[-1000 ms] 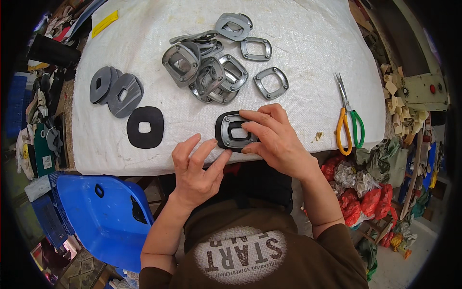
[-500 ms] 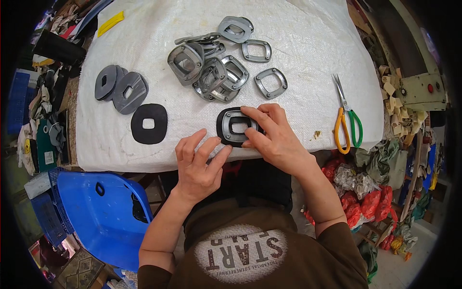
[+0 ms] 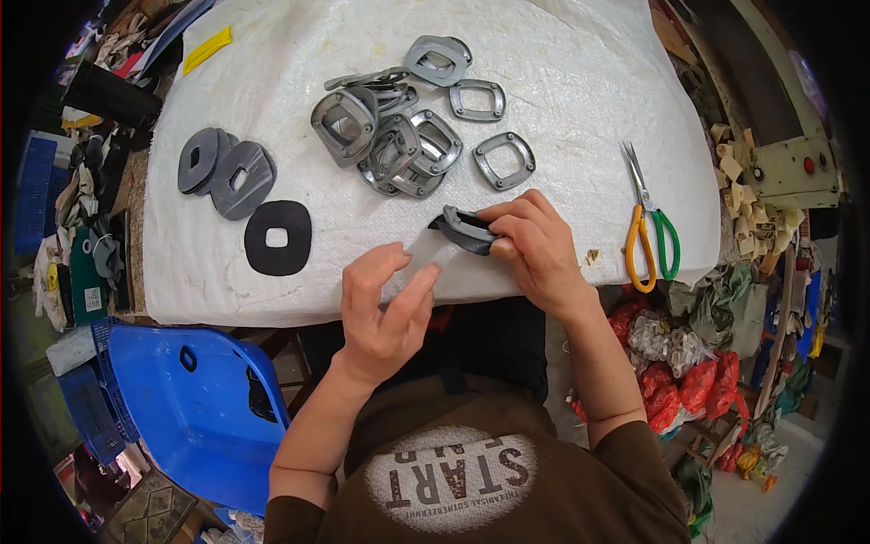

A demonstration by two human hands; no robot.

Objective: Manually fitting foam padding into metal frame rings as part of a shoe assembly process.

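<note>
Between the thumb and fingers of my right hand (image 3: 536,249) is a grey metal frame with a black pad (image 3: 465,232) against it. The two are tilted up off the white-covered table near its front edge. My left hand (image 3: 385,308) hovers just left of them, fingers apart and holding nothing. Further left lies a flat black pad (image 3: 257,243) with a square hole. Several grey pads (image 3: 243,199) overlap behind it. A pile of metal frames (image 3: 341,145) sits farther back at the middle, and a single frame (image 3: 485,170) lies right of the pile.
Scissors (image 3: 646,207) with one orange and one green handle lie at the right. A yellow strip (image 3: 207,50) is at the far left corner. Below the table's left front stands a blue tub (image 3: 172,426); red plastic bags (image 3: 693,390) crowd the lower right.
My right hand has lifted and tilted the frame and pad, which lay flat on the table. The left hand has drawn slightly away from them.
</note>
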